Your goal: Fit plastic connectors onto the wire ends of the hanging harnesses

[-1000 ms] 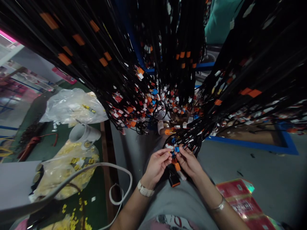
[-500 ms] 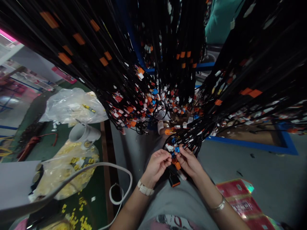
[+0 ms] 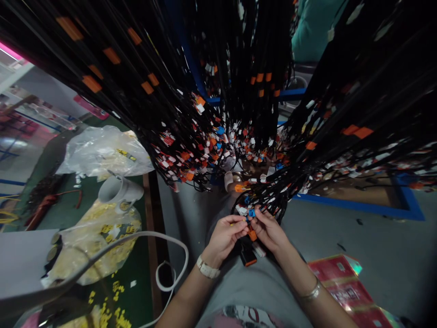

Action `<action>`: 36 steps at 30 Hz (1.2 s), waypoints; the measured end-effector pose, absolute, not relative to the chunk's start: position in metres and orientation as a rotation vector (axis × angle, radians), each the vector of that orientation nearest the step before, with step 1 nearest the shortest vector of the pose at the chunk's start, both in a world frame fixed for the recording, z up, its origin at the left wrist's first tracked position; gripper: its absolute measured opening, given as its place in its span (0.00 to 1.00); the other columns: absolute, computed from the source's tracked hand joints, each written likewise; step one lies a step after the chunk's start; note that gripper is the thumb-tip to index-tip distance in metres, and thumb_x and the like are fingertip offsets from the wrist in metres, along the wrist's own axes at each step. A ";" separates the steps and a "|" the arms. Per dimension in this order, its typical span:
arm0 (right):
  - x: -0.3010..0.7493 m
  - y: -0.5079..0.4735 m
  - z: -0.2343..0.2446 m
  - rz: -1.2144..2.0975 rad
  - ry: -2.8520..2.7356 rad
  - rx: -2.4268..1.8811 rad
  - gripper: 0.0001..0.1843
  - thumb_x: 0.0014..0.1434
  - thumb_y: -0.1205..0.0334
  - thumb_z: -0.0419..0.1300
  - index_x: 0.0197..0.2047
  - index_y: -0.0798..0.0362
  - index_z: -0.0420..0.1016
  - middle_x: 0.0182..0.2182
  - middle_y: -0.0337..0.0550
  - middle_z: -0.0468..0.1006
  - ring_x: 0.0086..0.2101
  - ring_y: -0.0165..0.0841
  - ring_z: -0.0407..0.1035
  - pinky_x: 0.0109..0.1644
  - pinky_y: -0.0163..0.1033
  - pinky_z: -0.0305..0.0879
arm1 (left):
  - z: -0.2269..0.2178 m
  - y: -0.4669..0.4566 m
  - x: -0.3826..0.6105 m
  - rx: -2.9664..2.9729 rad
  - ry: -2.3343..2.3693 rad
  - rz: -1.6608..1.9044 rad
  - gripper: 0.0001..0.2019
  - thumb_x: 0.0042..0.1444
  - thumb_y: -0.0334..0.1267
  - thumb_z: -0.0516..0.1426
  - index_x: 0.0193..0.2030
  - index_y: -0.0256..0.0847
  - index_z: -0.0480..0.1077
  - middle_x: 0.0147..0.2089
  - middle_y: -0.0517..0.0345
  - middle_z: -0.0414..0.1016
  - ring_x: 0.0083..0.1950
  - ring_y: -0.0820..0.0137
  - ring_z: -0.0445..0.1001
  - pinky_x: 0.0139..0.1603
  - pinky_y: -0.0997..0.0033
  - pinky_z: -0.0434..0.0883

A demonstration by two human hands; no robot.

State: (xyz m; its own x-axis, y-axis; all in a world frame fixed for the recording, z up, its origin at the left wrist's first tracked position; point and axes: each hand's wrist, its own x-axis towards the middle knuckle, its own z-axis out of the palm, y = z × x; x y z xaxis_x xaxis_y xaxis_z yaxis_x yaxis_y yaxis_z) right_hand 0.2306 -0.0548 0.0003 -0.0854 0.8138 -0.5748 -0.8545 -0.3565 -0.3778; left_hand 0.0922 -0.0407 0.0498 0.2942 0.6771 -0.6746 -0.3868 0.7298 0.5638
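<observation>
Fingers of my right hand [image 3: 271, 231] are closed around a blue connector [image 3: 251, 212] at the end of a black wire harness. Close beside it, my left hand [image 3: 225, 237] is pinched, with a bit of yellow showing at its fingers; it looks like a small yellow plastic piece, mostly hidden. An orange connector [image 3: 252, 235] hangs just under the hands. Lower down, over my lap, lies a black connector with an orange edge [image 3: 248, 258]. White connectors [image 3: 241, 210] sit just above my left fingertips.
Thick bundles of black wire harnesses [image 3: 164, 91] hang ahead, their ends full of coloured connectors. On the green table [image 3: 136, 282] at left lie a bag of yellow pieces [image 3: 92, 241], a grey cup [image 3: 119, 191] and loose yellow pieces. A pale cable [image 3: 170, 236] loops past the table edge.
My left hand has shifted slightly right, closer to the blue connector, and a bit of yellow now shows at its fingers. My right hand stays at the blue connector.
</observation>
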 end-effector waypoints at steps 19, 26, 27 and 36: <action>0.231 -0.055 -0.002 1.733 0.050 -0.859 0.13 0.42 0.63 0.72 0.31 0.50 0.74 0.26 0.33 0.77 0.24 0.23 0.70 0.30 0.25 0.70 | 0.047 -0.039 0.090 0.360 1.043 0.731 0.12 0.41 0.33 0.68 0.33 0.30 0.75 0.27 0.55 0.76 0.26 0.79 0.72 0.31 0.81 0.72; 0.230 -0.055 -0.002 1.729 0.036 -0.855 0.13 0.42 0.62 0.72 0.31 0.50 0.74 0.26 0.33 0.76 0.25 0.23 0.70 0.32 0.26 0.70 | 0.048 -0.039 0.093 0.359 1.074 0.711 0.13 0.39 0.34 0.69 0.33 0.30 0.75 0.29 0.54 0.77 0.27 0.77 0.74 0.32 0.80 0.73; 0.230 -0.055 -0.001 1.728 0.039 -0.857 0.14 0.41 0.63 0.72 0.31 0.50 0.74 0.26 0.33 0.77 0.25 0.23 0.70 0.32 0.26 0.70 | 0.047 -0.039 0.094 0.359 1.083 0.718 0.13 0.39 0.33 0.69 0.32 0.30 0.75 0.28 0.54 0.76 0.27 0.77 0.73 0.32 0.80 0.73; 0.230 -0.057 -0.001 1.717 0.036 -0.853 0.13 0.41 0.63 0.72 0.31 0.50 0.75 0.28 0.34 0.77 0.27 0.22 0.69 0.33 0.26 0.70 | 0.038 -0.036 0.101 0.458 1.167 0.778 0.14 0.37 0.37 0.69 0.31 0.32 0.75 0.30 0.54 0.76 0.28 0.76 0.71 0.29 0.79 0.66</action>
